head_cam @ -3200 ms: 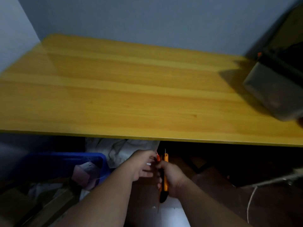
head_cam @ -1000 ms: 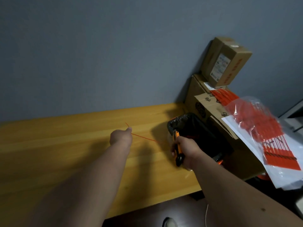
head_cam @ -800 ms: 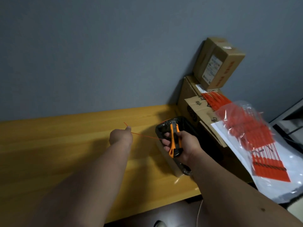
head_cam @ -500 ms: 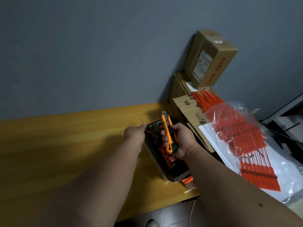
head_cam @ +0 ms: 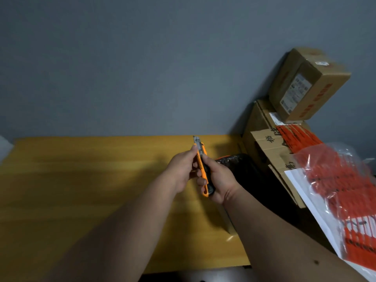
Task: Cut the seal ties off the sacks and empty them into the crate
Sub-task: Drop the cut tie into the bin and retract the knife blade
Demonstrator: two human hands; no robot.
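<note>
My right hand (head_cam: 218, 180) grips the handle of an orange utility knife (head_cam: 201, 167), held upright above the yellow wooden table (head_cam: 81, 180) with a short piece of blade showing at its top. My left hand (head_cam: 180, 169) pinches the knife's upper part from the left, a fingertip near the blade slider. Right behind my right hand, a black tray (head_cam: 241, 165) sits on the table's right end. No sack or crate is in view.
Stacked cardboard boxes (head_cam: 264, 127) stand against the grey wall at the right, with a smaller box (head_cam: 307, 84) on top. A clear plastic bag of red seal ties (head_cam: 341, 188) lies on white paper at the right edge.
My left hand carried a thin red tie to the black tray and no longer holds it. It has come over to the knife, which my right hand has raised upright.
</note>
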